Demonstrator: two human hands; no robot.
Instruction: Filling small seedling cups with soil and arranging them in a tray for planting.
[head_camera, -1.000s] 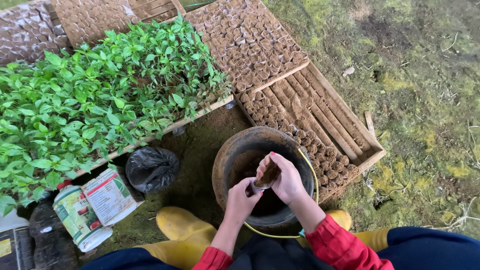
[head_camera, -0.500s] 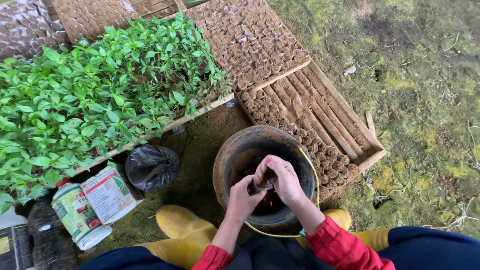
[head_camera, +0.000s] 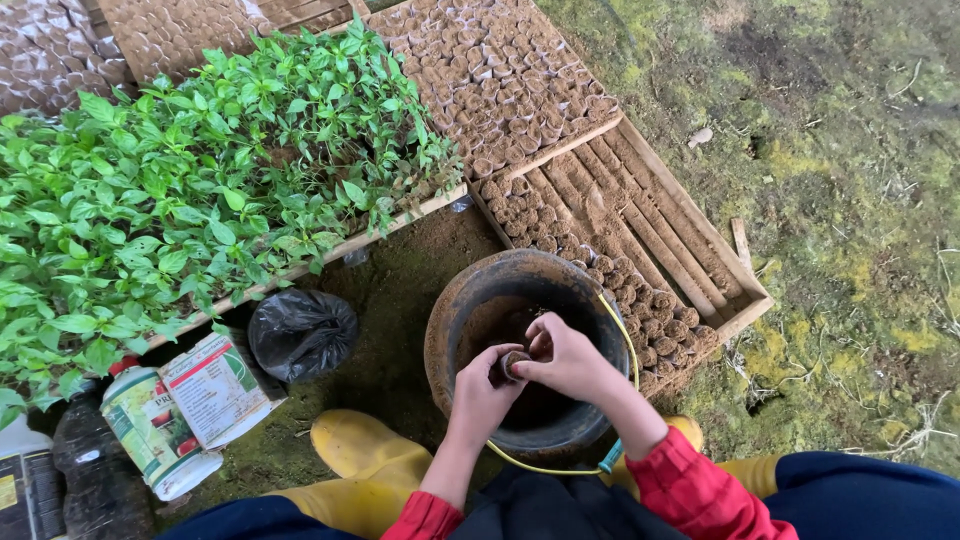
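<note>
Head view looks down on our two hands meeting over a dark round bucket of soil. Our left hand and right hand are pressed close together, fingers curled, and between them we pinch a small soil-filled paper pot just above the dark soil inside the bucket. Red sleeves cover both our forearms. A thin yellow handle curves along the bucket's right rim and round its near side.

Below the bucket we see our yellow rubber boots on the bare brown earth, with dark blue trousers at the bottom edge.

Just left of the bucket lies a knotted black plastic bag. Further left, on the ground, a white rectangular carton with a red-and-green printed label lies tilted, touching a cylindrical can with a green-and-white label lying on its side. A dark plastic bottle lies beside the can at the lower left corner.

Beyond these, a wooden tray of leafy green seedlings fills the upper left. To the right of the bucket, touching its far rim, a wooden crate holds rows of small brown soil pots and several long soil-coloured rolls. Above it, another tray of packed paper pots stretches away. Mossy green ground covers the right side.
</note>
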